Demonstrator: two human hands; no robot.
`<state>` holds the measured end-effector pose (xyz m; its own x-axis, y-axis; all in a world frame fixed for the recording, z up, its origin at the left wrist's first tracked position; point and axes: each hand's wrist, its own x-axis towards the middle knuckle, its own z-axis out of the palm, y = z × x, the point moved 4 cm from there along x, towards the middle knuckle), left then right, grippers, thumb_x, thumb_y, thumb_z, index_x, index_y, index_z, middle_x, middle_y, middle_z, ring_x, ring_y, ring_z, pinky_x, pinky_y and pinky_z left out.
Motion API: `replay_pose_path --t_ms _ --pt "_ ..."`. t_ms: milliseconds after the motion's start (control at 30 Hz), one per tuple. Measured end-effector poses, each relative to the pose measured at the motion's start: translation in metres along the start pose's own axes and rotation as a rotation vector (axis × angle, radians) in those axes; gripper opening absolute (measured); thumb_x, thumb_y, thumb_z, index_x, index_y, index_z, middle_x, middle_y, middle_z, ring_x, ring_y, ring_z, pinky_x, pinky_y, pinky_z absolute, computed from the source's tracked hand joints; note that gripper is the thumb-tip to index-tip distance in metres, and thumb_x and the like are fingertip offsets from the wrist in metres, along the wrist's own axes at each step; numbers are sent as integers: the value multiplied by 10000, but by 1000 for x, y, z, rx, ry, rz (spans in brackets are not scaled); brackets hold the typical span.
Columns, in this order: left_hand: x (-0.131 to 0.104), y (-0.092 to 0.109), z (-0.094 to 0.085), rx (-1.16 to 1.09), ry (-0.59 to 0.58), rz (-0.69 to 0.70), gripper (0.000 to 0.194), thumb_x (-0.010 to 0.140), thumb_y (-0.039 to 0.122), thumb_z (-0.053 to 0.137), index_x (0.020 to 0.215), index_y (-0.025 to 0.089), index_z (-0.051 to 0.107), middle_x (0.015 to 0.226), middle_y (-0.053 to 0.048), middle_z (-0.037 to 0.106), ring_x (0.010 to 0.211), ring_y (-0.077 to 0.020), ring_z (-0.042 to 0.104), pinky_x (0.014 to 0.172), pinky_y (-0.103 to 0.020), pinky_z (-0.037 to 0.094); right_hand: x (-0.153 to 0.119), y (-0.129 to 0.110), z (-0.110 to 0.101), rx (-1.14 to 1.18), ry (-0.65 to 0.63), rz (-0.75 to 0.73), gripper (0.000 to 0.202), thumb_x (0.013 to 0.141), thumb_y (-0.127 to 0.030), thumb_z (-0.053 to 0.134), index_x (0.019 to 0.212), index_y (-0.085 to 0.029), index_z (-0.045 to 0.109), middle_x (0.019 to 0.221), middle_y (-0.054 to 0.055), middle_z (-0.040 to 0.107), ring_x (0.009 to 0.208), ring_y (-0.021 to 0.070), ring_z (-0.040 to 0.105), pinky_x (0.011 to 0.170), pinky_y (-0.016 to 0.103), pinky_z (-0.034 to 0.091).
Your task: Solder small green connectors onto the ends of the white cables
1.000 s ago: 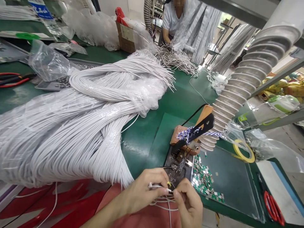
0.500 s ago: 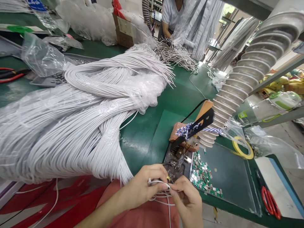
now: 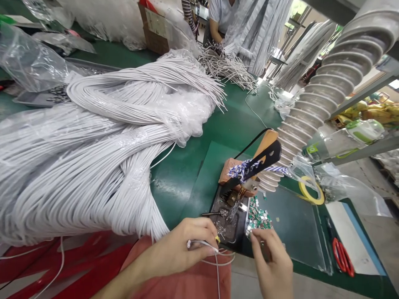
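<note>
A white cable [image 3: 202, 243] is pinched in my left hand [image 3: 190, 245], its cut end sticking out near the knuckles and its length hanging in loops over my lap. A small yellow bit [image 3: 217, 239] shows at the left fingertips, too small to name. My right hand [image 3: 276, 263] is apart from the cable, at the near edge of a pile of small green and silver circuit boards [image 3: 260, 216]. Its thumb and forefinger tips come close together there, and what lies between them is hard to make out. A soldering iron tip [image 3: 212, 214] rests over a dark tray [image 3: 227, 236] left of the boards.
Large bundles of white cable [image 3: 87, 178] cover the left bench. A brick [image 3: 227, 170] with a tied black bar [image 3: 252, 166] stands behind the tray. A ribbed hose [image 3: 311, 99] slopes down beside it. Tape [image 3: 311, 191] and red-handled scissors [image 3: 343, 255] lie right. Another person [image 3: 220, 18] is across the bench.
My right hand has let go of the cable and moved right to the circuit boards. My left hand keeps the cable, slightly further left. The view has turned a little.
</note>
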<state>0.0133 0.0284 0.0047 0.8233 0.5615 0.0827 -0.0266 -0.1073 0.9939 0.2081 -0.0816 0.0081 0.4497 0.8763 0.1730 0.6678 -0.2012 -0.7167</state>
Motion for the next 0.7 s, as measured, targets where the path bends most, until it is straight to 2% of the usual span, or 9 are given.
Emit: replay_pose_path --t_ms 67,133,333,467,600,700 --pt "-1 3 0 28 8 3 144 879 158 608 848 139 747 904 -72 653 723 -141 589 639 -222 446 6 16 -8 -150 -13 61 205 876 -425 605 892 -224 638 828 51 604 761 220 583 624 285 434" --pt "-1 5 -1 35 18 4 152 867 124 594 845 135 744 899 -71 651 721 -139 584 628 -216 434 9 25 -10 -204 -27 90 275 878 -499 574 856 -228 619 814 53 594 768 235 563 630 300 420" --pt "-1 -1 1 -10 13 -34 170 865 193 619 785 112 746 857 -63 632 611 -101 501 549 -198 381 9 26 -3 -131 -42 171 294 926 -488 499 815 -229 585 849 61 593 822 239 544 680 308 408" --pt "0 -5 3 -32 28 -56 187 877 200 606 778 104 734 866 -63 627 597 -91 483 529 -188 366 9 29 -6 -121 -15 223 350 916 -544 483 832 -230 612 873 67 609 817 240 551 676 303 409" --pt "-1 -4 2 -7 33 -59 175 884 174 599 771 123 722 859 -49 630 653 -104 523 563 -183 389 7 29 -15 -110 89 287 381 879 -586 528 825 -222 628 760 39 586 665 194 514 598 275 387" --pt "-1 -4 2 1 26 -63 191 907 204 583 783 137 712 876 -46 631 666 -109 538 569 -185 402 2 21 -20 19 173 320 366 835 -573 606 819 -209 633 757 37 602 651 179 525 562 255 402"
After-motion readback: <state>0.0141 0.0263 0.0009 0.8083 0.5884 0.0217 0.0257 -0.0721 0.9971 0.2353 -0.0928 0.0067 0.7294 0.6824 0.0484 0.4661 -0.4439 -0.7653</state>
